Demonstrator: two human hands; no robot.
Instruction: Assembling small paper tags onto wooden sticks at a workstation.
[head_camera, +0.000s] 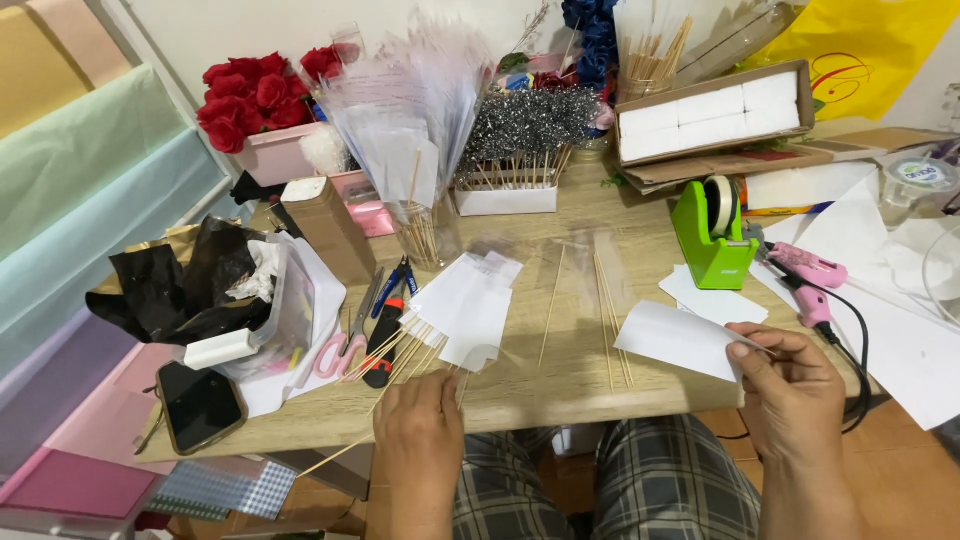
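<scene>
The right hand (795, 390) pinches a white paper slip (680, 340) by its near right corner, at the front edge of the surface (520, 385), just in front of the green tape dispenser (712, 235). Left of the dispenser, the left hand (420, 430) rests with fingers loosely curled on the near ends of thin wooden skewers (400, 355), whose long axes run away from the body; whether it grips them I cannot tell.
</scene>
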